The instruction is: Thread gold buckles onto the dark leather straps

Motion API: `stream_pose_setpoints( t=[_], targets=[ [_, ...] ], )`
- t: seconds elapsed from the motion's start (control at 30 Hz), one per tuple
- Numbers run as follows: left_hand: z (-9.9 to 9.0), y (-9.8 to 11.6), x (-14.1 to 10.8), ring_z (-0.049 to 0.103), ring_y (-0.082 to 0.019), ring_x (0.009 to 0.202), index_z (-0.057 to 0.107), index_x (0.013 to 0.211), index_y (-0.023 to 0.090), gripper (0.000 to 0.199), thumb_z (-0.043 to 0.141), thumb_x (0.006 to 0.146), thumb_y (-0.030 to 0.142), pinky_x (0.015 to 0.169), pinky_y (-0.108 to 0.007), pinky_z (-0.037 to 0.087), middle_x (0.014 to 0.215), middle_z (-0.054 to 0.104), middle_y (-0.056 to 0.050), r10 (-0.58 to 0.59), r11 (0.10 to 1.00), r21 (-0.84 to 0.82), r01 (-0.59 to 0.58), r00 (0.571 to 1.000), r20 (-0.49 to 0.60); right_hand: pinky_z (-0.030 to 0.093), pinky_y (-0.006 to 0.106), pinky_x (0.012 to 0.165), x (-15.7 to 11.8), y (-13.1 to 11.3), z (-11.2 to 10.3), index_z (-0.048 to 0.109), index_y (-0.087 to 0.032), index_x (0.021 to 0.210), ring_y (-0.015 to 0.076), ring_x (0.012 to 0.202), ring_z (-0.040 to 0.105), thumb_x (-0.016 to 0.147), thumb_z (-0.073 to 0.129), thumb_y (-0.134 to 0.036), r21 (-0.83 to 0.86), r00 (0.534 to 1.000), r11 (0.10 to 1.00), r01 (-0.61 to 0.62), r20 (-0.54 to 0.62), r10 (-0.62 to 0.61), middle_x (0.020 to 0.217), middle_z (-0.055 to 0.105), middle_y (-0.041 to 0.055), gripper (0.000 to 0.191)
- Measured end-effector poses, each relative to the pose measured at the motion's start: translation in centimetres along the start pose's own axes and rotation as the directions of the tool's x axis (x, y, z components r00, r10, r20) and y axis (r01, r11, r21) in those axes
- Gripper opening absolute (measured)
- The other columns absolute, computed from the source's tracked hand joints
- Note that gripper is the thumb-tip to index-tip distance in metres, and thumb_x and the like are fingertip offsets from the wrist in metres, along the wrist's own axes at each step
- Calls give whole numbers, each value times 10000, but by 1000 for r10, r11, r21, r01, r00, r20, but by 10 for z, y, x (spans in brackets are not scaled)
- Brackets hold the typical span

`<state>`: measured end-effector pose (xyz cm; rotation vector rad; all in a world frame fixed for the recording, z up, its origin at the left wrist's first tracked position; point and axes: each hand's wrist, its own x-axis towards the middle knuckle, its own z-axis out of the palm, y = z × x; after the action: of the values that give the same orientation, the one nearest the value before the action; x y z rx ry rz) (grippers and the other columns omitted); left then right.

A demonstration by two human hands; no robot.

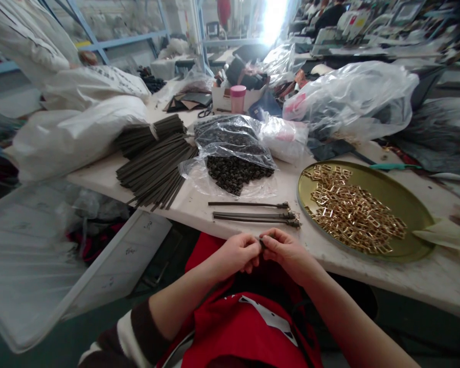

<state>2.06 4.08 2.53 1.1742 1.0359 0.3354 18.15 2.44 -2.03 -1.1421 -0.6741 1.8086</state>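
Note:
Close together at the table's front edge, my left hand (244,251) and my right hand (282,249) pinch a small dark piece (261,243) between their fingertips. Most of that piece is hidden by the fingers. Just beyond them lie several dark strips (249,216) with gold-coloured buckles at their right ends. A plastic bag (233,134) of small black pieces (235,174) lies open behind the strips. Bundles of long dark strips (153,166) rest to its left. On the right, a round gold tray (417,220) holds a heap of gold metal buckles (352,207).
White sacks (80,133) lie at the left, above a white plastic bin (111,266). A pink-lidded jar (237,98) and a large clear bag (352,99) stand at the back of the table (329,268). Another person's sleeve (42,46) shows upper left.

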Motion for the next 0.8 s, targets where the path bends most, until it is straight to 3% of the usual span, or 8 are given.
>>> stream_pose_setpoints(
  t=[0.13, 0.27, 0.37, 0.47, 0.53, 0.63, 0.73, 0.8],
  targets=[
    [-4, -1, -7, 397, -34, 371, 463, 1020, 144, 254, 389, 811, 269, 367, -143, 259, 607, 535, 36, -44, 990, -124, 60, 990, 131, 453, 177, 546, 0, -2, -4, 599, -178, 739, 40, 508, 505, 592, 764, -323, 170, 995, 985, -24, -96, 41, 605, 547, -61, 264],
    [-2, -11, -2, 270, -38, 345, 385, 1177, 157, 365, 397, 832, 272, 356, -158, 180, 526, 446, 82, 9, 990, -144, -4, 999, 38, 466, 220, 559, 0, 6, 8, 563, -204, 840, 67, 523, 529, 581, 763, -330, 174, 991, 984, 28, -132, -5, 666, 578, -56, 351],
    [2, -17, 6, 314, -57, 401, 398, 1196, 150, 400, 396, 855, 357, 400, -172, 225, 527, 444, 69, 102, 985, -139, -103, 995, -17, 459, 256, 557, -2, 15, 21, 503, -229, 940, 112, 559, 548, 635, 719, -365, 77, 980, 985, 156, -137, -144, 677, 567, -54, 398],
    [2, -14, 14, 374, -78, 470, 475, 1134, 132, 428, 425, 840, 439, 453, -190, 277, 551, 456, 47, 141, 987, -71, -144, 989, -53, 451, 257, 599, -5, 16, 23, 508, -217, 952, 129, 633, 554, 751, 605, -397, -204, 932, 926, 318, -111, -344, 727, 574, -23, 286],
    [-1, -11, 20, 400, -84, 529, 549, 999, 130, 377, 482, 808, 448, 489, -196, 301, 615, 479, 26, 171, 985, -22, -172, 983, -67, 445, 260, 611, -7, 8, 14, 527, -205, 981, 138, 662, 559, 835, 482, -402, -446, 906, 815, 369, -21, -422, 770, 591, 6, 249],
    [-6, -8, 31, 319, -65, 485, 527, 789, 144, 309, 500, 785, 452, 443, -186, 240, 560, 389, 55, 128, 990, -50, -131, 990, -59, 433, 279, 629, -2, -20, -18, 530, -195, 1046, 161, 683, 567, 866, 423, -387, -802, 861, 506, 319, 21, -508, 767, 604, 26, 283],
    [-8, -7, 42, 202, -55, 403, 435, 698, 179, 292, 477, 767, 460, 389, -189, 120, 464, 254, 96, 14, 986, -164, -20, 999, -35, 430, 288, 685, 19, -60, -66, 559, -182, 991, 179, 760, 583, 870, 419, -349, -982, 789, 163, 95, -26, -614, 871, 620, 60, 250],
    [-7, -4, 49, 181, -52, 371, 413, 684, 190, 270, 464, 752, 446, 382, -191, 90, 424, 253, 104, -56, 977, -206, 49, 998, -29, 425, 276, 711, 41, -84, -98, 563, -152, 998, 178, 813, 588, 877, 406, -291, -987, 766, -63, -151, -77, -639, 961, 606, 94, 243]
  ],
)
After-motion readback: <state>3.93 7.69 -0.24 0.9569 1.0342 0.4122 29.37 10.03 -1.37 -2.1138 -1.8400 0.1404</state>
